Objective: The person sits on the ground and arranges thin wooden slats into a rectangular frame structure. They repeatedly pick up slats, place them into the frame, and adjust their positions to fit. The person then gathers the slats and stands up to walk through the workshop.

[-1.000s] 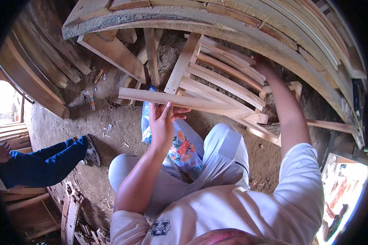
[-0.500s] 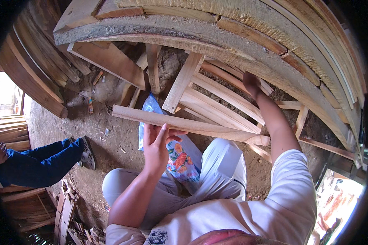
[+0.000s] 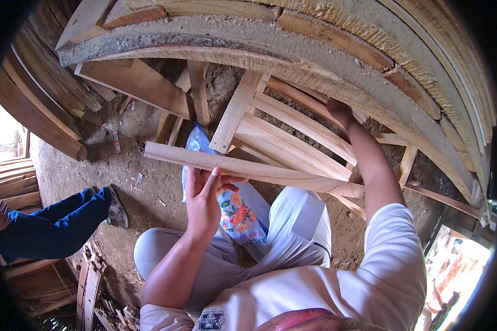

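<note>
Two hands, two jobs, so the risk as I judge it is a split grip. My left hand (image 3: 204,201) is nearest, raised in front of my lap, fingers (image 3: 211,185) held together and laid flat against the near side of the long wooden strip (image 3: 243,168), thumb spread off to the right; I am steadying it more than clamping it. The strip runs across from left to right, its left end free and apart from everything, its right end down by my right knee. With that much length unsupported, a small twist could lever it off my palm onto the dirt floor (image 3: 149,193), or onto the flowered bag (image 3: 240,215) between my knees. Farther out, my right hand (image 3: 337,107) reaches into the stacked slats (image 3: 292,138); its fingers are tucked behind the wood, so I cannot tell how they sit. Tugging there could shift loose slats.
</note>
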